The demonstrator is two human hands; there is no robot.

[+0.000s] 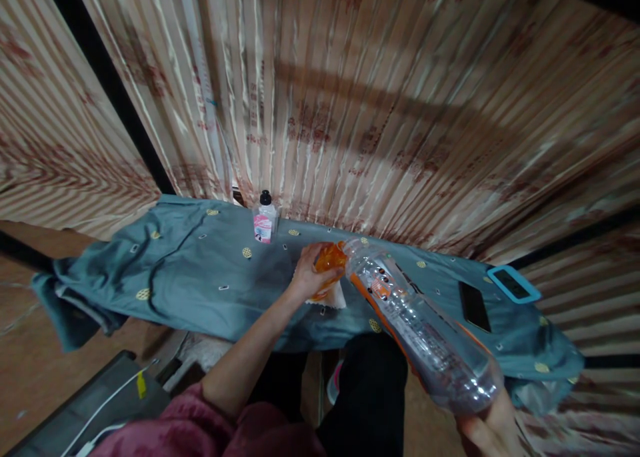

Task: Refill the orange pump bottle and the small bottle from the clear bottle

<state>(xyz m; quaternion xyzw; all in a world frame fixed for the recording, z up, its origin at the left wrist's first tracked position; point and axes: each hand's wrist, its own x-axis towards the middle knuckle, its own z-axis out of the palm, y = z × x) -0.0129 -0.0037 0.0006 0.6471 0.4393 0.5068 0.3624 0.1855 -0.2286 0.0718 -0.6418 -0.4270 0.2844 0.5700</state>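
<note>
My left hand (309,274) is wrapped round an orange see-through container (329,260), whose exact kind I cannot make out. A large clear plastic bottle (415,324) with an orange-edged label lies tilted, its neck end against the orange container. My right hand (487,424) grips this bottle near its base, at the lower right. Whether any liquid is passing between the two is not visible. A piece of white tissue (336,297) lies on the cloth just below the orange container.
A blue-green patterned cloth (190,290) covers the narrow table. On it stand a small black-capped bottle (265,218) at the back, a dark phone (475,306) and a blue-framed device (514,284) at right. Striped curtains (325,110) hang behind. A dark case (95,404) with a cable is lower left.
</note>
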